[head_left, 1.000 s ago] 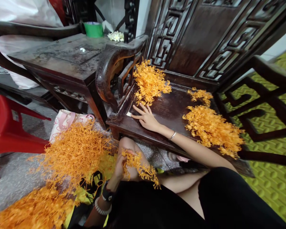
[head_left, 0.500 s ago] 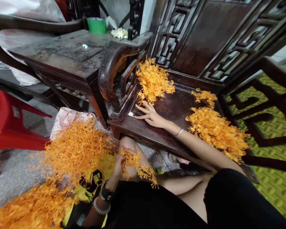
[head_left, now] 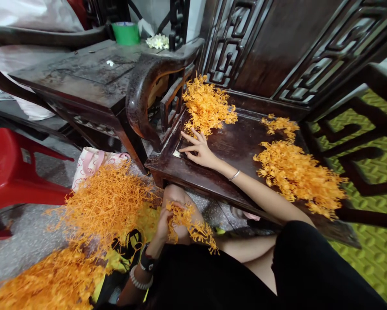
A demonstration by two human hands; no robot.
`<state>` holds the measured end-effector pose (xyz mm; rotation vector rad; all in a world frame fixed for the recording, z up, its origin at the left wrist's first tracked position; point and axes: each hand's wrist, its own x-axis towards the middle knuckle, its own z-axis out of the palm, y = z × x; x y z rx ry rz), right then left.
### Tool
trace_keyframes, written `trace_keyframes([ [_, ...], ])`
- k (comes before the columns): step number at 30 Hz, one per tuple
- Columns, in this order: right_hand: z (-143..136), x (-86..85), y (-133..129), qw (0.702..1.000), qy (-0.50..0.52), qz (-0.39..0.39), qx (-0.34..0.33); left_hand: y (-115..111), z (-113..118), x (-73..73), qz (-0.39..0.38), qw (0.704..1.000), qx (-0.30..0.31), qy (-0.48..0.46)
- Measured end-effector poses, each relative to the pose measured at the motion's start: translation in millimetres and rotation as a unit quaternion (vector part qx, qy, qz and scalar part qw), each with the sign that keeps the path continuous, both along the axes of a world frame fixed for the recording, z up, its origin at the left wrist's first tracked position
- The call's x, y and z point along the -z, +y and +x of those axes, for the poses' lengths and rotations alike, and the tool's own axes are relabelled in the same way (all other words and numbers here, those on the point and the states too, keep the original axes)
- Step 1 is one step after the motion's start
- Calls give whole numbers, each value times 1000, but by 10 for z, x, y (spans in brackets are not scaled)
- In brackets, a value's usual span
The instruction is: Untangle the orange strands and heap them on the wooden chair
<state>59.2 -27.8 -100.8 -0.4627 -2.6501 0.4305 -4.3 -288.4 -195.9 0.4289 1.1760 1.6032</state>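
My left hand [head_left: 163, 222] is closed around a small bunch of orange branching strands [head_left: 198, 228], held over my lap by the knee. These look like plastic flower parts, though I cannot tell exactly. My right hand [head_left: 201, 150] reaches over the dark wooden chair seat [head_left: 238, 142] with its fingers apart. Its lower fingertips are at a small white piece [head_left: 177, 153] on the seat's left front corner; whether they touch it is unclear. Just beyond these fingers lies a heap of orange pieces [head_left: 208, 105]. Another orange heap [head_left: 301, 174] covers the seat's right side, with a smaller clump [head_left: 280, 126] behind it.
Loose orange strands [head_left: 107, 202] pile up beside my left arm, with a further heap [head_left: 41, 280] at lower left. A red stool [head_left: 6, 168] and a patterned bag [head_left: 91, 163] stand at left. The side table [head_left: 73, 77] bears green tape [head_left: 126, 34] and a pale flower [head_left: 157, 41].
My right hand has shifted slightly, its thumb and finger curling toward each other by the white piece. The left hand keeps its bunch. The camera view has moved a little.
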Motion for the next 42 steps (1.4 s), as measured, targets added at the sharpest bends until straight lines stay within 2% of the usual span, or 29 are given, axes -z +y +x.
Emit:
trace_keyframes([
  [5,-199,-112,44,1000,-24,-17,11,-8,-41,17,3,1000,-16,2],
  [9,-280,-129,11,999,-24,-37,26,-20,-57,31,12,1000,-22,-8],
  [15,-326,-139,-15,998,1,-52,48,-32,-48,-15,9,999,-21,-31],
  [23,-403,-185,-83,998,-19,-36,55,-69,-42,-73,29,999,-16,-30],
  [32,-395,-187,-101,998,20,-34,58,-94,12,-43,69,997,6,-20],
  [35,-336,-234,-157,989,108,-92,43,-86,40,-21,84,996,21,-17],
  [37,-286,-287,-233,967,169,-192,23,-82,54,-10,90,995,26,-19],
  [40,-176,-380,-390,903,194,-383,-10,-85,74,-17,87,996,19,-27],
  [42,-64,-428,-510,860,189,-472,-43,-96,90,-47,84,996,16,-33],
])
